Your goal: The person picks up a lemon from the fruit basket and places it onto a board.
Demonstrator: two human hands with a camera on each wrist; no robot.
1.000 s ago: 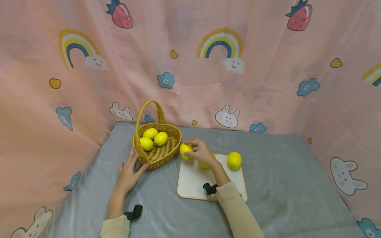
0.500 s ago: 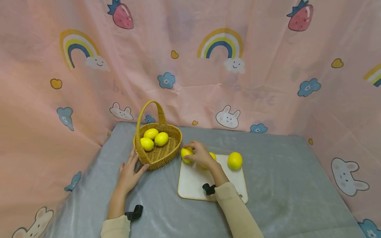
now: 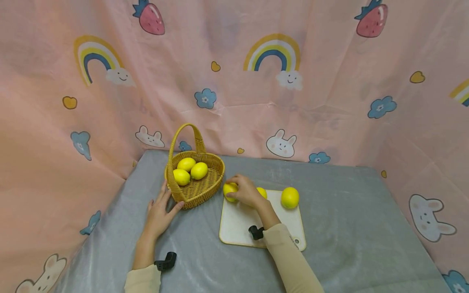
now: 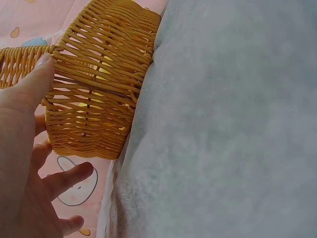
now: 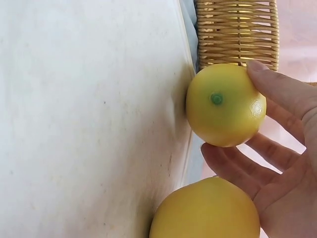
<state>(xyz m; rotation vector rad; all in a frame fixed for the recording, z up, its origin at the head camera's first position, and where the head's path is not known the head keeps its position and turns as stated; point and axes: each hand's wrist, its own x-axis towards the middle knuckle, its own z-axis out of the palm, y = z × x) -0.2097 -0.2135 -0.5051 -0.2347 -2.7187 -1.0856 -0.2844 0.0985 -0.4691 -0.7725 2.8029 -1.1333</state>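
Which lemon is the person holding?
The lemon just outside the basket, at the far left corner of the white board; the right hand grips only this one.

Grey cloth-covered surface (image 3: 340, 228) — wicker basket (image 3: 202, 197) and, just beside it, white board (image 3: 236, 226).

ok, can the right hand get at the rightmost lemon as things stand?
Probably not straight away: the right hand grips the left lemon at the corner of the white board. The rightmost lemon itself looks uncovered, though the middle lemon sits between.
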